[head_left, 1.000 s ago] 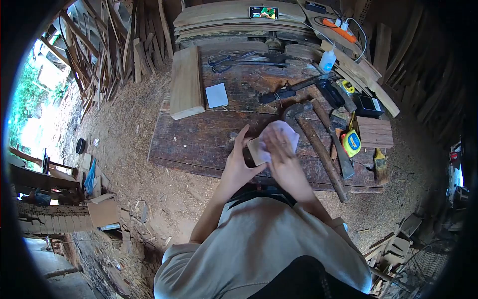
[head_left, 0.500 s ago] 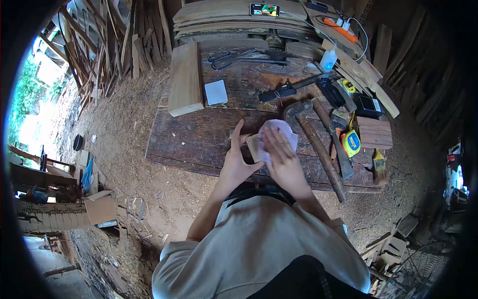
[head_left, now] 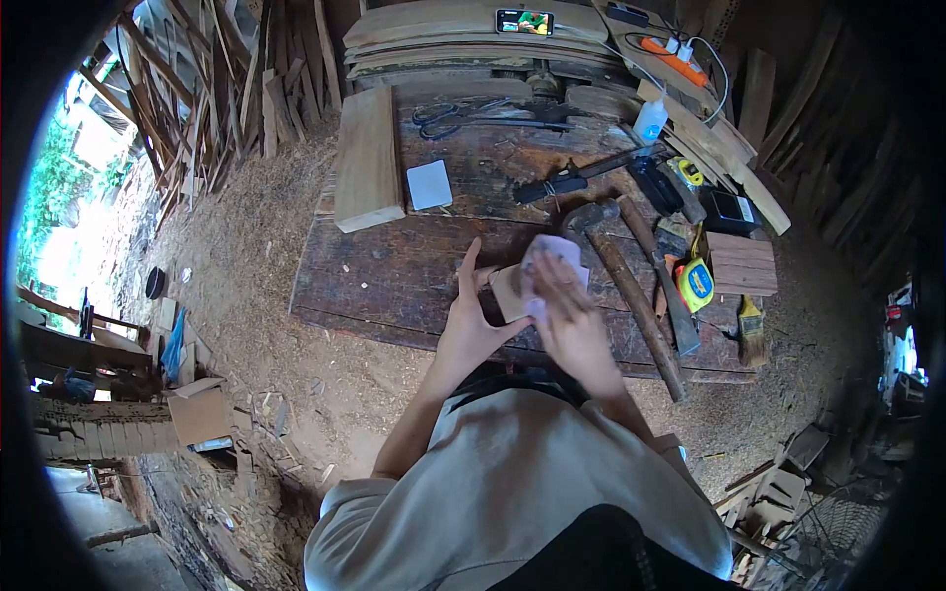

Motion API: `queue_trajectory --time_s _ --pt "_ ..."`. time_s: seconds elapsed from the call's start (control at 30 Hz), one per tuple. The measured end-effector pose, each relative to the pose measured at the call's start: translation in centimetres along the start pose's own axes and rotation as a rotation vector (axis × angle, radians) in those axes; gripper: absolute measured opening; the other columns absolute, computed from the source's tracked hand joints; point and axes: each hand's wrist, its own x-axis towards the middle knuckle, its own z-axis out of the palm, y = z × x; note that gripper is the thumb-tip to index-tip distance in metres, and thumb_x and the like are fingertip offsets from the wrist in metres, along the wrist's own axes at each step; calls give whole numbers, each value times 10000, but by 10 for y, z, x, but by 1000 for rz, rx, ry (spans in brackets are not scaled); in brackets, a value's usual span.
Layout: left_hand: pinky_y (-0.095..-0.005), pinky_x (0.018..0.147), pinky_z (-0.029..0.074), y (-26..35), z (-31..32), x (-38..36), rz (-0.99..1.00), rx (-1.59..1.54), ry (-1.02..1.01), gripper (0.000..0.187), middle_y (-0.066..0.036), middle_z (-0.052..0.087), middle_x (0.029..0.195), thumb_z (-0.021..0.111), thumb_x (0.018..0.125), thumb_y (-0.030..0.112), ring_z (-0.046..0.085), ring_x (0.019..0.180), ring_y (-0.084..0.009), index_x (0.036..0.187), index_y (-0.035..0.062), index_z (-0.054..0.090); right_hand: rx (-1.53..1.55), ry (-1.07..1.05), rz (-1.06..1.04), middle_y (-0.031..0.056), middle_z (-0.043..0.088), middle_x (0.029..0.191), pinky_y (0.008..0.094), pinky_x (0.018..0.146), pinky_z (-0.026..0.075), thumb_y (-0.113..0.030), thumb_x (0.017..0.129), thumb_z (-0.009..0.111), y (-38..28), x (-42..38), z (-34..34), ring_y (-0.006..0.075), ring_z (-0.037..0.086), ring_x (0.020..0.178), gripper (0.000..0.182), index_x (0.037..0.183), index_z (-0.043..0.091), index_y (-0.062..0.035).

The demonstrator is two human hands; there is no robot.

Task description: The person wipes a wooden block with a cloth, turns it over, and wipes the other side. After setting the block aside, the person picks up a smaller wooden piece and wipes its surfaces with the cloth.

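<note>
A small pale wooden block (head_left: 507, 294) lies at the front of the dark workbench. My left hand (head_left: 471, 325) braces it, with the thumb along its near edge, fingers at its left side and the index finger pointing up. Under the fingers of my right hand (head_left: 576, 330) is a thin pale purple sheet (head_left: 558, 248), pressed over the block's right part. That hand is slightly blurred and covers much of the sheet. Just right of it lies a hammer (head_left: 631, 286) with a long wooden handle.
Around the bench (head_left: 394, 281) lie a thick plank (head_left: 367, 163), a white square (head_left: 430, 184), scissors (head_left: 443, 120), tape measures (head_left: 696, 284), a brush (head_left: 752, 330), a chisel (head_left: 675, 305) and a small bottle (head_left: 650, 119). A phone (head_left: 524, 22) stands on boards behind.
My right hand and the purple sheet have slid a little to the right and towards me, baring more of the block. My left hand stays in place.
</note>
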Motion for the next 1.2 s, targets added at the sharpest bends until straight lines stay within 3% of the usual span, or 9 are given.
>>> queue_trajectory --time_s 0.27,0.33,0.6,0.67,0.8,0.97,1.07,1.13,1.2 --pt "-416 974 498 1 -4 -4 -134 -67 -6 1190 -235 613 1198 875 692 134 623 1141 -360 1563 61 68 147 -64 -109 227 514 1423 484 1164 333 -73 853 633 -22 -3 11 363 465 1363 446 1266 577 86" --pt "-419 982 494 0 -1 0 15 2 4 1186 -241 609 1207 872 704 133 616 1157 -372 1564 65 59 59 -29 -43 231 528 1407 485 1153 347 -81 875 623 -5 -3 -5 367 471 1356 430 1272 579 77" --pt "-428 992 486 1 -3 -1 -12 -8 4 1174 -231 613 1193 854 711 122 616 1155 -378 1567 64 51 117 -5 -85 255 513 1407 496 1164 327 -73 852 632 -27 4 23 411 453 1356 450 1263 569 97" --pt "-418 995 484 5 -9 -2 -153 -116 -31 1163 -221 620 1166 836 718 104 624 1132 -369 1566 53 42 98 -54 -144 235 509 1420 491 1167 325 -83 864 637 -37 5 25 397 456 1357 449 1274 568 87" --pt "-409 992 487 -6 -2 -1 33 -61 10 1168 -218 621 1159 854 705 115 634 1105 -326 1561 46 63 124 -51 -57 219 501 1437 485 1160 339 -103 891 626 -12 -1 8 378 461 1359 439 1291 566 67" --pt "-412 985 491 2 3 -1 4 -10 6 1174 -228 618 1178 853 700 110 628 1134 -349 1562 50 58 10 -9 16 233 496 1437 491 1170 314 -105 908 598 5 5 2 395 444 1368 391 1245 587 94" --pt "-368 1051 441 -1 -1 -1 -55 11 5 1175 -156 638 1167 874 702 137 621 1135 -257 1555 33 73 27 -13 5 271 484 1430 492 1189 284 -102 861 630 -18 7 23 395 418 1389 461 1262 559 113" --pt "-419 969 500 -2 -6 -2 -127 -107 -1 1164 -224 620 1175 840 704 106 627 1123 -375 1562 51 56 125 1 -116 263 486 1430 493 1183 296 -89 845 643 -33 3 32 388 423 1388 475 1264 555 117" --pt "-418 965 502 -12 -4 -3 -97 -91 -1 1175 -222 622 1170 852 699 116 631 1115 -369 1562 52 58 96 -29 -170 249 510 1412 493 1171 318 -81 843 650 -36 1 22 376 448 1374 471 1267 562 106"
